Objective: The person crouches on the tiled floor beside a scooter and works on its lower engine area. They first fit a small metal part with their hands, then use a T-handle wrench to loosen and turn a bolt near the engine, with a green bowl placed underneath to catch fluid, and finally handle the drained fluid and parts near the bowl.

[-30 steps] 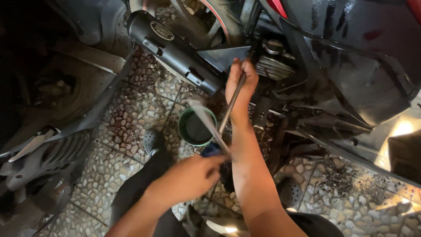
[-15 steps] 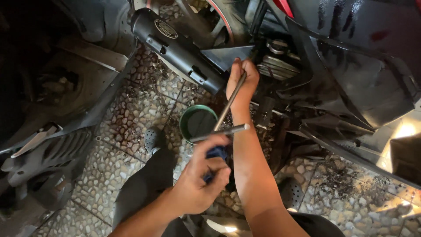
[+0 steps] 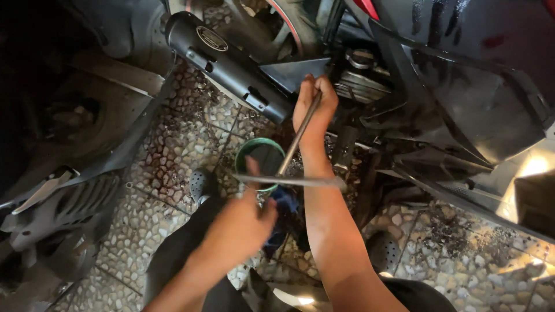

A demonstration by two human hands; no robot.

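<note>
- the long metal t-handle wrench sits near the middle of the frame, its shaft slanting up and right toward the engine, and its crossbar lies about level over the tub below.
- my right hand is closed round the upper end of the shaft, right against the engine, i judge to keep the tip seated on its fastener.
- my left hand, lower centre, grips the handle end; it is blurred, so i can't make out the fingers well, though it looks wrapped round something blue, perhaps a rag or a grip.
- a green-rimmed round tub sits on the floor just below the wrench, dark inside, probably placed there to catch drips.
- the black exhaust muffler runs from the upper left down toward the centre, ending just left of my right hand.
- black body panels fill the upper right.
- a loose grey grilled plastic cover lies at the left edge on the pebble-tiled floor.
- my dark-clad legs and perforated shoes flank the tub, so i judge i'm squatting close.
</note>
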